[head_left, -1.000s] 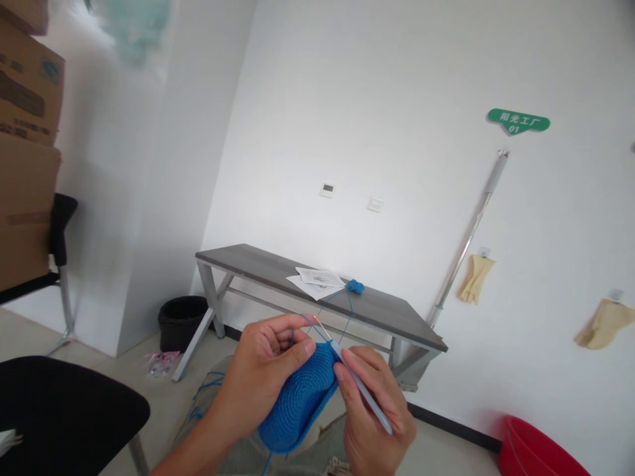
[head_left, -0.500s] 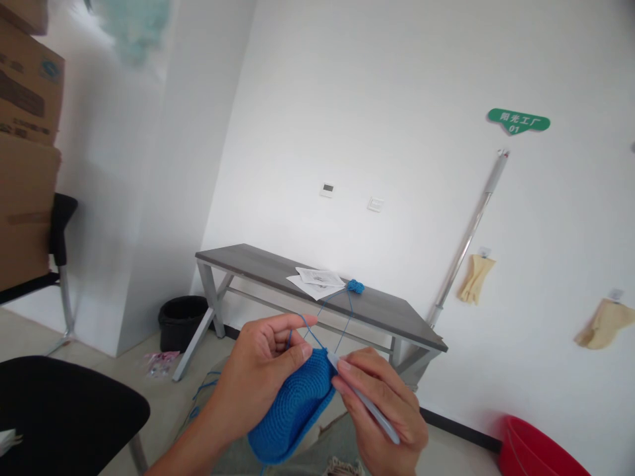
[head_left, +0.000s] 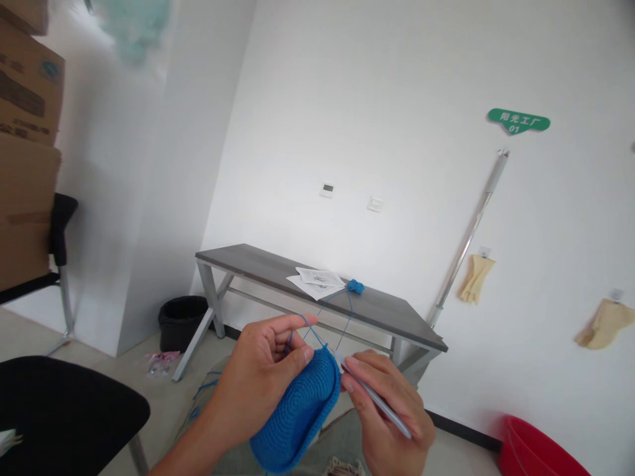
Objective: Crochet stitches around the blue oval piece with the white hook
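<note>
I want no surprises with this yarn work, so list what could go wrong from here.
1. The yarn runs over the left hand's index finger and could slip off.
2. The right hand holds the gray hook near the blue piece's edge, where it might miss or split a stitch.
3. Strands lead down from the blue bundle on the table, beside the papers; a tug might drag it off.

White wall [head_left: 397, 99] — gray table [head_left: 248, 258]
</note>
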{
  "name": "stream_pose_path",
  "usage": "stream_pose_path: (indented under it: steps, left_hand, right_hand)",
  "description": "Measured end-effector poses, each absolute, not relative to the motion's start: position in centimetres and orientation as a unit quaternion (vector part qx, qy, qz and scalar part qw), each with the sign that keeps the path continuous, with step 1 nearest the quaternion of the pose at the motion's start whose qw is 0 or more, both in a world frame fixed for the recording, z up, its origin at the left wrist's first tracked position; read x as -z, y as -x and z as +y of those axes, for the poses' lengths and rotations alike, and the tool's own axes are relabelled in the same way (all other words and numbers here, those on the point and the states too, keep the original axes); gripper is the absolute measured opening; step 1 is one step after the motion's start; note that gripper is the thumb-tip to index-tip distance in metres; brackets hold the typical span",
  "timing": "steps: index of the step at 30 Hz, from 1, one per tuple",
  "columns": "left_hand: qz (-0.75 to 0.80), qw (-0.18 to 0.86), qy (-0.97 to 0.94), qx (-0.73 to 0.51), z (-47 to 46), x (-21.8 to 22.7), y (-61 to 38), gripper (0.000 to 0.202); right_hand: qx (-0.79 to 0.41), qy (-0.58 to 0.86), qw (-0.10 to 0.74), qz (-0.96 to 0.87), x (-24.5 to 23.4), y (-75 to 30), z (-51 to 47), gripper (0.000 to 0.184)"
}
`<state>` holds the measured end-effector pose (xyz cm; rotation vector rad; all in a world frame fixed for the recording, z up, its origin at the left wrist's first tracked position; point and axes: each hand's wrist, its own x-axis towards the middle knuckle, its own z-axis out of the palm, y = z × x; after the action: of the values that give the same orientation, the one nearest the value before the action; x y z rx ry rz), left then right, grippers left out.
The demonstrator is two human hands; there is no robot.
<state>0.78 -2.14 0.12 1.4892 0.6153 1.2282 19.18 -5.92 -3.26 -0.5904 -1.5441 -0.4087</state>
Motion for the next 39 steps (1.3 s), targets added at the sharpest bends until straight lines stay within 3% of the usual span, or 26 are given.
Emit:
stream_pose_path:
  steps: [5, 17, 39]
  left_hand:
    - [0.262, 0.53, -0.622, -0.513, -2.2, -0.3, -0.7, 0.065]
    - [0.283, 0.488, -0.65, -0.509, -2.0, 0.1, -0.5, 0.056]
    - [0.289, 0.418, -0.67, -0.541, -1.2, 1.2, -0.8, 0.047]
  right_hand:
    - [0.232, 0.256, 0.669, -0.659, 3.7, -18.2, -6.2, 0.032]
    - [0.1, 0.24, 0.584, -0.768, 1.1, -20.6, -6.5, 0.03]
    - [0.09, 0.252, 0.569, -0.777, 1.3, -21.8, -6.7, 0.029]
